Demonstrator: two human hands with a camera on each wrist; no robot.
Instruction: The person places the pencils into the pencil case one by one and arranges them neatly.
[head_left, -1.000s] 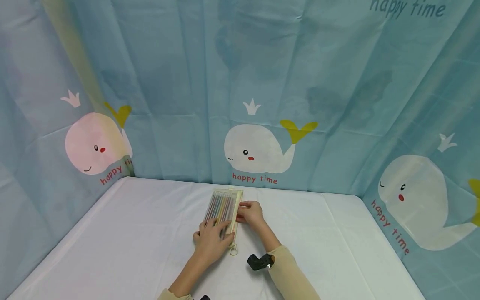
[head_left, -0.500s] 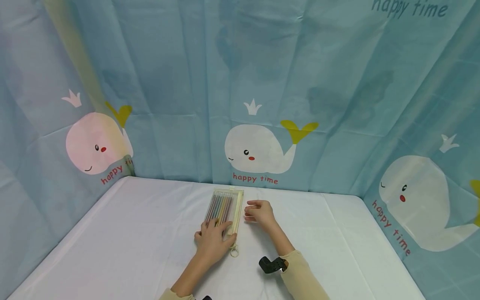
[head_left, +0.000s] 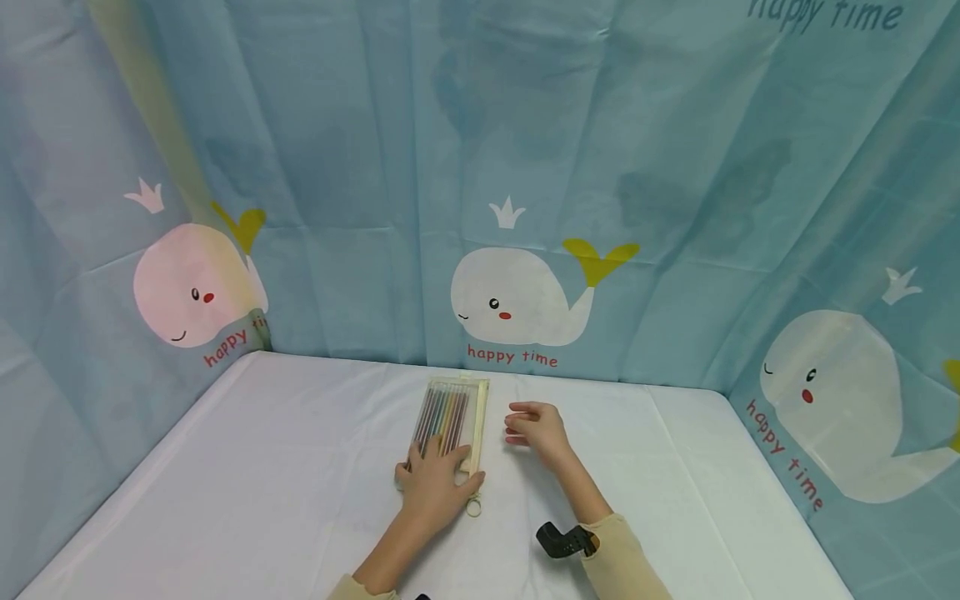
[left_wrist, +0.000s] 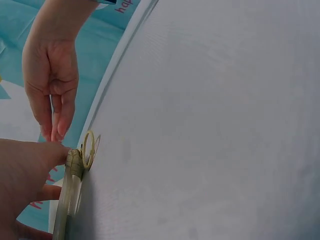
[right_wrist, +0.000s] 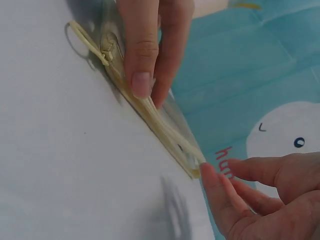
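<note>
A clear zip pencil pouch (head_left: 481, 417) with a pale yellow edge lies flat on the white-covered table. Through its plastic show several coloured pencils (head_left: 442, 410) side by side. My left hand (head_left: 435, 490) rests across the pouch's near end with spread fingers, its thumb by the right edge, covering the pencils' near ends. Beside that thumb, a yellow ring (left_wrist: 89, 150) hangs from the pouch's zip end in the left wrist view. My right hand (head_left: 542, 429) hovers right of the pouch, apart from it and holding nothing, fingers loosely bent; in the right wrist view its fingertips (right_wrist: 207, 172) overlap the pouch's far end.
A white cloth (head_left: 300, 483) covers the table. Behind and at both sides hangs a blue curtain (head_left: 337, 167) printed with whales. A black wrist camera (head_left: 562, 540) sits at the right sleeve (head_left: 622, 554).
My right hand has let go of the pouch's right edge and moved away to the right. The left hand and the pouch's near end have shifted slightly right.
</note>
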